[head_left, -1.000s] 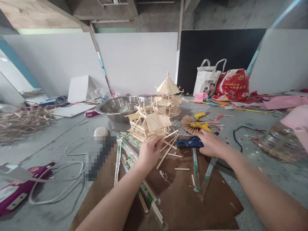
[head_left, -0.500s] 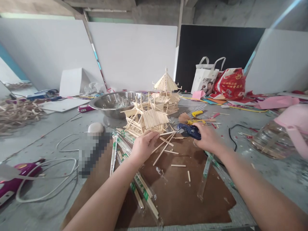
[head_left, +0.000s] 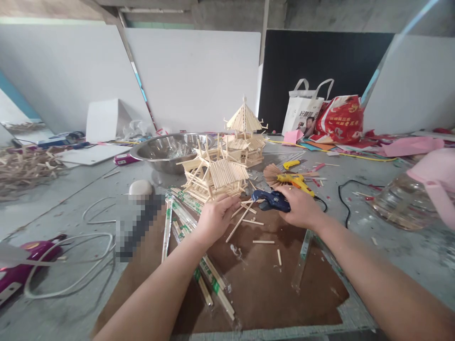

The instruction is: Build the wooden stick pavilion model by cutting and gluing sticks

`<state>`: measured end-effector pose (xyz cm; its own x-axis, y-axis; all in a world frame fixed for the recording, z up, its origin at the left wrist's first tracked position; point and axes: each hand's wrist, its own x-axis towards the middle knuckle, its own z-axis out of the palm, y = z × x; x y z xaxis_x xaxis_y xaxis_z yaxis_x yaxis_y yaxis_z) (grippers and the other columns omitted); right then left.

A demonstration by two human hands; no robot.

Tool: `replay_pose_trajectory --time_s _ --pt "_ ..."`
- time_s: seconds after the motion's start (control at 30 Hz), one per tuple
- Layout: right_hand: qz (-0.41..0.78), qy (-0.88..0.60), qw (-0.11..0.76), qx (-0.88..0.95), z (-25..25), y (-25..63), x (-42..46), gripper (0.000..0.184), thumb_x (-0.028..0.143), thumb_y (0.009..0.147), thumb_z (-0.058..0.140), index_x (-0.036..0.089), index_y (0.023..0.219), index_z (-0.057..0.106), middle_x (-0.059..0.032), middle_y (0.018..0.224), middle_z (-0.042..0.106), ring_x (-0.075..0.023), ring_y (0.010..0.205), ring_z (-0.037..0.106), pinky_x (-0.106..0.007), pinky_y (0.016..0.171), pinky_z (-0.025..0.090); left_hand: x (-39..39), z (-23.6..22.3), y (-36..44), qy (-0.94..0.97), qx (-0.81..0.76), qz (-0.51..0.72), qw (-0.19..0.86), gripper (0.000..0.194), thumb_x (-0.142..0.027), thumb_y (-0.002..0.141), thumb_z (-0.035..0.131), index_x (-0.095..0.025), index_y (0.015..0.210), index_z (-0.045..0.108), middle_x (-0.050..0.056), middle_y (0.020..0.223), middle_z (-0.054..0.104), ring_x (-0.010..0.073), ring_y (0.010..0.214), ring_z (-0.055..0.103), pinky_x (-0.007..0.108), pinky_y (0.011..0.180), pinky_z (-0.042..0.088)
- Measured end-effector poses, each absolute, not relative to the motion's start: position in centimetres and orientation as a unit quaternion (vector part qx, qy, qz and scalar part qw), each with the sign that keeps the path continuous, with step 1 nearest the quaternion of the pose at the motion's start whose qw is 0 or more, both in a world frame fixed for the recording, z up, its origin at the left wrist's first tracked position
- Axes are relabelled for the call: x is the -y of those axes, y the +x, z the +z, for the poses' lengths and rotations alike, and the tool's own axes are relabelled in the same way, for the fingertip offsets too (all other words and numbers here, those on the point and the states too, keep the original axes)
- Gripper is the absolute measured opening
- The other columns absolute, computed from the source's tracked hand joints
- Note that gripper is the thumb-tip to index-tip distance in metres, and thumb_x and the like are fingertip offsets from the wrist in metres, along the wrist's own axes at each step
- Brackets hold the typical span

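Observation:
My left hand [head_left: 217, 219] is closed in a pinch on a thin wooden stick [head_left: 246, 202], whose tip shows beyond the fingers. My right hand [head_left: 300, 206] grips a dark blue cutter [head_left: 273, 201], its head pointing left, close to the stick's end. Whether the jaws touch the stick cannot be made out. Right behind my left hand stands a model house of wooden sticks [head_left: 216, 173]. A taller stick pavilion [head_left: 245, 128] with a pointed roof rises behind it. Cut stick pieces [head_left: 263, 242] lie on the brown board [head_left: 263, 293] below.
Wrapped chopsticks [head_left: 213, 274] lie beside my left forearm. A yellow glue gun [head_left: 295, 181] rests behind my right hand, its black cord running right. A steel bowl [head_left: 159, 166] stands at back left. On the right is a clear jug [head_left: 398, 206] with a pink cover.
The cutter and my right hand have moved left and slightly down, nearer my left hand. Less of the held stick shows, and more of the yellow glue gun is uncovered.

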<state>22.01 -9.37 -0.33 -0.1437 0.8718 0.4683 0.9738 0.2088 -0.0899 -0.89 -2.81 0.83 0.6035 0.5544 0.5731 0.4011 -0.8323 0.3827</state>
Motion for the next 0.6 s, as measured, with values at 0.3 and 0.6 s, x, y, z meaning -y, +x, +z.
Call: replay_pose_trajectory --time_s 0.3,0.6 --pt "-0.123 -0.612 0.214 0.751 -0.4 21.94 9.34 0.039 0.023 0.061 0.051 0.016 0.099 0.049 -0.0102 0.098 0.058 -0.0225 0.088 0.053 -0.032 0.075 0.039 2.86 0.67 -0.96 0.892 -0.268 0.35 0.103 0.021 -0.024 0.081 0.04 -0.017 0.081 0.06 0.004 0.073 0.059 0.0119 0.068 0.054 0.022 0.061 0.042" --pt "-0.116 -0.628 0.19 0.746 -0.1 21.79 9.62 0.037 0.024 0.061 0.05 0.018 0.097 0.051 -0.0084 0.095 0.06 -0.0216 0.083 0.056 -0.03 0.07 0.04 2.84 0.7 -1.02 0.891 -0.265 0.35 0.111 0.022 -0.025 0.081 0.039 -0.017 0.082 0.059 0.004 0.072 0.058 0.0114 0.066 0.053 0.022 0.06 0.041"
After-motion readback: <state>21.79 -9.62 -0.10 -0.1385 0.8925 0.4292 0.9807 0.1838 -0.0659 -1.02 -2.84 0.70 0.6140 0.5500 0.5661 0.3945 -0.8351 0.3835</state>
